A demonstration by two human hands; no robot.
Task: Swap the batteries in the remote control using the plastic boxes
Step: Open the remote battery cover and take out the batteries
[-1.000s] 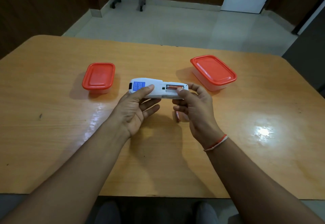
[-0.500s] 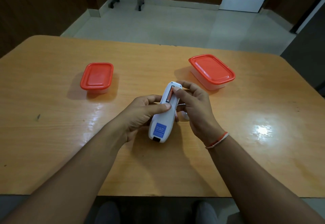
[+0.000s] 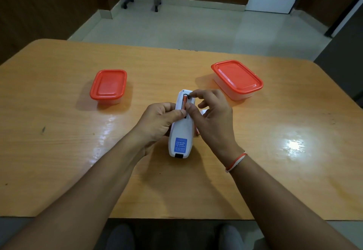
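Note:
A white remote control lies back-up over the table's middle, its blue label toward me and its open battery bay at the far end. My left hand grips its left side. An orange battery sits in the bay. My right hand pinches at that bay, thumb at the battery's near end and forefinger at its far end. A second orange battery lies on the table, mostly hidden under my right hand. Two clear plastic boxes with red lids stand closed: a small box at left, a larger box at right.
The wooden table is glossy, with light glare at the right. A small white piece shows behind my right hand. Beyond the far edge lie a tiled floor and chair legs.
The remote went from lying sideways to pointing away from me, label end near. My right fingers shifted onto the battery in the open bay.

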